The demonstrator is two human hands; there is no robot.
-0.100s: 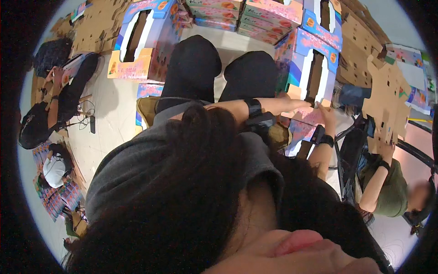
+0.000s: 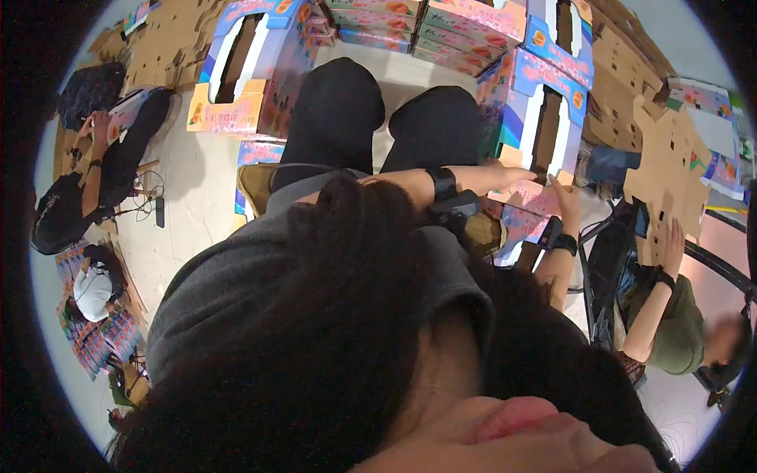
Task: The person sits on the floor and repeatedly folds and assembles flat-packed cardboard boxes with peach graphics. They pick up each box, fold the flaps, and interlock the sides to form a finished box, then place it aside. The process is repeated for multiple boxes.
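Note:
To my right stands a printed cardboard carton (image 2: 507, 134) in blue, pink and orange, with a long slot in its top. My left hand (image 2: 509, 177) reaches across my lap to the carton's near end, fingers stretched out toward the slot. At the near right corner, my right hand (image 2: 565, 199) has bent fingers gripping the carton's edge beside the left fingertips. Below both hands shows a pink-printed carton surface (image 2: 522, 229). Where the left thumb lies is hard to make out.
Another slotted carton (image 2: 272, 102) stands to my left, and stacked cartons (image 2: 374, 20) lie ahead. Flat brown cardboard sheets (image 2: 662, 158) lean at the right, where a co-worker's hand (image 2: 673, 246) touches them. Other people sit at the left among cardboard. My knees (image 2: 339, 110) lie between the cartons.
Both my hands stay at the carton's near end, with barely any shift. The co-worker's hand at the right has moved up along the cardboard sheet.

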